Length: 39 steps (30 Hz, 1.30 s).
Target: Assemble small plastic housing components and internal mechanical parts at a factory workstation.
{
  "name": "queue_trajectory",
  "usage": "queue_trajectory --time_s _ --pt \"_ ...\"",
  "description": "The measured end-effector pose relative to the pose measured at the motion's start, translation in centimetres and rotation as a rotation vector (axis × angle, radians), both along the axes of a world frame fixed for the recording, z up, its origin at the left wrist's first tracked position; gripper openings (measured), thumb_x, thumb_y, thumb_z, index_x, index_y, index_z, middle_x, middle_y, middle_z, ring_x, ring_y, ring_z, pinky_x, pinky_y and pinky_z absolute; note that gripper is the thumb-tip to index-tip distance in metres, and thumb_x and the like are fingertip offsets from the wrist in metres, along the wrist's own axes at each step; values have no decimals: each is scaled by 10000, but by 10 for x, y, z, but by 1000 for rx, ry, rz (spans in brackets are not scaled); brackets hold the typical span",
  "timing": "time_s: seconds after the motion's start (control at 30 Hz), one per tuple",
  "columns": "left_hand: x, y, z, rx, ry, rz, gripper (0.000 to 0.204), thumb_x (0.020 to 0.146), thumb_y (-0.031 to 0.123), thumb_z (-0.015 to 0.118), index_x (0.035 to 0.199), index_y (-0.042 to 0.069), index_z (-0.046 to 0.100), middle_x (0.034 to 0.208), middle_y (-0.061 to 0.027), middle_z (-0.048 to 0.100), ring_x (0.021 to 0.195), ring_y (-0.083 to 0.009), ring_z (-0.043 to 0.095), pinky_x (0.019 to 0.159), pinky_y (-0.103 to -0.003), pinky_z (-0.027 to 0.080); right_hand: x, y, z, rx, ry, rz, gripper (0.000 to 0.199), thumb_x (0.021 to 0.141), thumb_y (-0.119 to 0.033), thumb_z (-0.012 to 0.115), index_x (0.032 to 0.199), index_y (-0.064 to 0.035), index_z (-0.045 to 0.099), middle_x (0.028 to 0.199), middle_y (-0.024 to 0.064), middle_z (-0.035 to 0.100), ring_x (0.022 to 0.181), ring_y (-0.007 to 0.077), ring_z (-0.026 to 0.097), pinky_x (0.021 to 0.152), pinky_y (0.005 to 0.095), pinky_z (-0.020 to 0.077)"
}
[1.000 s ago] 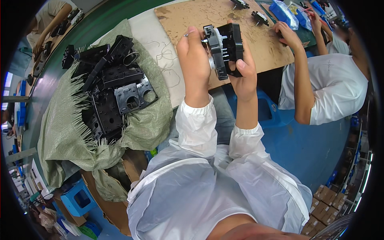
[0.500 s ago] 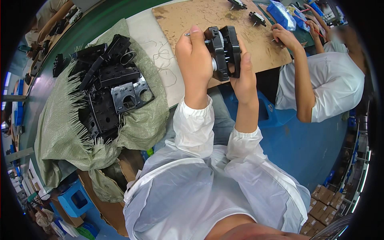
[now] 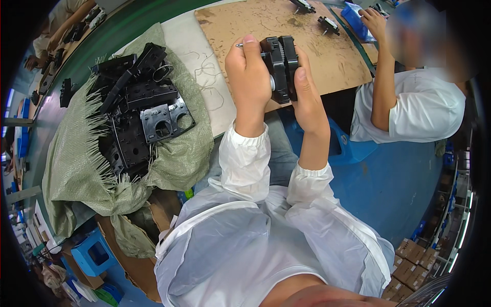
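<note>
Your left grip (image 3: 249,84) is curled around one black housing half (image 3: 276,71), and your right grip (image 3: 311,105) is closed about a second black half (image 3: 290,64); both pieces stand side by side between your palms, over the near part of the brown board (image 3: 322,59). Most of your fingers are lost behind them, so how they bear on the far sides cannot be told. Only a sliver of toothed gear (image 3: 281,50) shows in the narrow gap, and whether the halves touch is unclear. Your left grip partly covers a white round piece (image 3: 272,82); a small metal tip (image 3: 239,45) pokes out beside your left thumb, its other end hidden.

You have both forearms reaching forward, nearly parallel, the wrists bare above white cuffs (image 3: 249,146). Your left thumb points away from you; your right thumb lies up against its half.

Left of the grips, an open sack (image 3: 76,158) carries black plastic parts (image 3: 153,94), the lower ones buried. Beyond the right grip lie two small mechanisms (image 3: 328,25), the farther at the picture's edge. Farther right is a co-worker's hand (image 3: 376,24), its fingertips hard to make out.
</note>
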State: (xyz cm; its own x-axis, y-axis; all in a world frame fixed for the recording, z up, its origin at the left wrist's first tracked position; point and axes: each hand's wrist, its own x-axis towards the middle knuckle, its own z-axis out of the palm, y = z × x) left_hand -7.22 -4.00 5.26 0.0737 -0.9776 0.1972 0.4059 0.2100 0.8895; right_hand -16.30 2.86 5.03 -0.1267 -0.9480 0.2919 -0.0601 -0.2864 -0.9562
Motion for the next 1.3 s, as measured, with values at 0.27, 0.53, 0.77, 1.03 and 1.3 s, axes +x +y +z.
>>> queue_trajectory --time_s 0.27,0.53,0.77,1.03,1.3 --pt "-17 5 -12 4 183 -37 313 1032 291 456 897 29 564 790 -17 570 690 -78 505 609 -241 414 -13 2 2 -106 245 -10 606 1060 -358 356 1470 79 266 1404 204 451 1316 266 430 1104 337 303" --pt "-17 -3 -23 -378 -226 -244 602 852 350 719 1233 -79 540 917 -112 624 803 -199 598 769 -306 495 -29 -10 -8 -163 -39 -237 642 1041 -350 424 1506 41 219 1386 158 457 1204 199 515 988 309 433" --pt "2 -3 1 -226 -333 -438 555 739 89 755 1224 -83 548 1029 -125 663 907 -169 629 789 -304 538 -43 -21 14 -254 -230 -77 563 1048 -238 409 1502 32 217 1508 219 309 1355 285 375 1116 389 325" --pt "6 -6 -8 -354 2 -320 473 707 96 723 1142 -46 604 964 -119 696 849 -178 678 763 -310 545 -74 -42 37 -129 -156 175 455 1014 -230 525 1364 58 486 1272 136 599 1116 158 583 921 278 454" --pt "15 -15 -15 -211 -11 -310 448 754 7 770 1152 -80 583 1008 -123 682 903 -170 660 795 -293 538 -74 -80 40 6 -158 303 441 955 -197 627 1278 90 539 1172 132 640 1054 166 609 943 299 456"
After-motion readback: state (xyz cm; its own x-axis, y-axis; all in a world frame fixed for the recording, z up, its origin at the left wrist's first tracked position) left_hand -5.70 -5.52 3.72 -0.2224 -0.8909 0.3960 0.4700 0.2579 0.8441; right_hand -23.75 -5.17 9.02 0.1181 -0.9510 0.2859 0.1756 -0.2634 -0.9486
